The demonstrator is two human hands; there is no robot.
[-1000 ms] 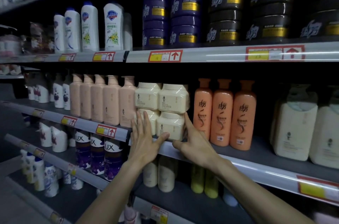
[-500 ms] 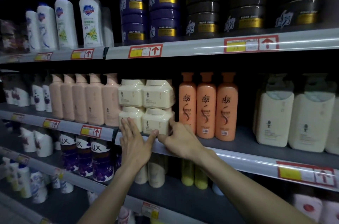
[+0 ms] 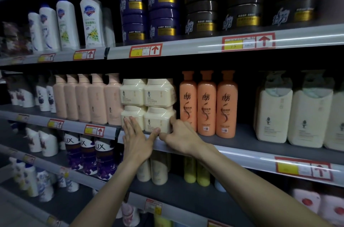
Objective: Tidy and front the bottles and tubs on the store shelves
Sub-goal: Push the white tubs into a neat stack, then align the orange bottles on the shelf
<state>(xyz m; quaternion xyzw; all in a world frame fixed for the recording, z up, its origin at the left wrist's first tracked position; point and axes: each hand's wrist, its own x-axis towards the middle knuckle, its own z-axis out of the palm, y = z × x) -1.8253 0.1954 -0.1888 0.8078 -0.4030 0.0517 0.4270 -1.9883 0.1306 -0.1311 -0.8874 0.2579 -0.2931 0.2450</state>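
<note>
Cream tubs stand two high on the middle shelf [image 3: 242,154], in a block of several. My left hand [image 3: 136,138] lies flat against the front of the lower left tub [image 3: 133,115], fingers spread. My right hand [image 3: 179,136] curls around the right corner of the lower right tub [image 3: 158,119], thumb at its base and fingers on its side. The upper tubs [image 3: 147,92] rest on top, touched by neither hand. Three orange bottles [image 3: 206,104] stand just right of the tubs.
Pink bottles [image 3: 89,98] line up left of the tubs, large cream bottles [image 3: 290,113] at the right. Purple tubs [image 3: 149,7] and black tubs [image 3: 223,1] fill the shelf above, with white bottles [image 3: 74,22] to their left. Purple LUX bottles [image 3: 89,154] stand below.
Both hands have slid lower on the bottom tubs. The left hand stays flat; the right has curled tighter round the tub's corner. The camera has moved closer and rightwards.
</note>
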